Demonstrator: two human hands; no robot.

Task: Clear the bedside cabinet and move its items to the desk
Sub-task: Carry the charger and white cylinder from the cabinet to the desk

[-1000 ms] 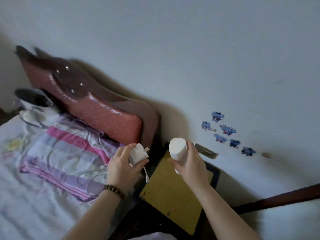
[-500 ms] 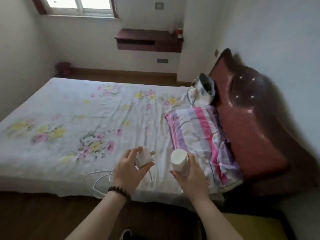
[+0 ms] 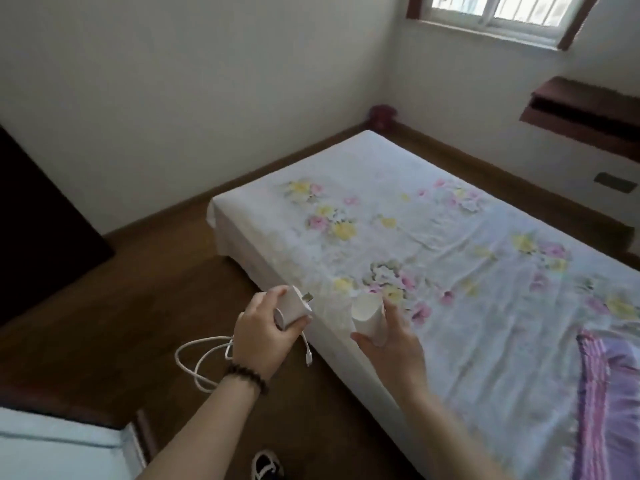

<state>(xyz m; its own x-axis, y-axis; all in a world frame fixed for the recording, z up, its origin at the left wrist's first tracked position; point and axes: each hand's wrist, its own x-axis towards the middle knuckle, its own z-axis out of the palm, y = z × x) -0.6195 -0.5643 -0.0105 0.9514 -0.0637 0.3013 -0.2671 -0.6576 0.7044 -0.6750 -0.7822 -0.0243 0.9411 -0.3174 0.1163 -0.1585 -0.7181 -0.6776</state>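
My left hand (image 3: pixel 261 336) grips a white charger plug (image 3: pixel 294 306) with its prongs pointing right. Its white cable (image 3: pixel 201 358) hangs in loops to the left of my wrist, and the connector end dangles below the hand. My right hand (image 3: pixel 389 336) holds a white cylindrical bottle (image 3: pixel 369 315) upright, close to the charger. Both hands are over the near edge of the bed. The bedside cabinet is out of view.
A bed (image 3: pixel 433 244) with a white floral sheet fills the right side, with a striped pink pillow (image 3: pixel 609 393) at the lower right. Brown wooden floor (image 3: pixel 138 289) lies left. A dark panel (image 3: pixel 38 216) stands at the left wall. A pale surface (image 3: pixel 59 448) sits at the lower left. A wall shelf (image 3: pixel 585 112) hangs under the window.
The view has swung left, from the headboard and yellow-topped cabinet across the bed to the foot of the bed and floor. Both hands keep the same hold on the charger and bottle.
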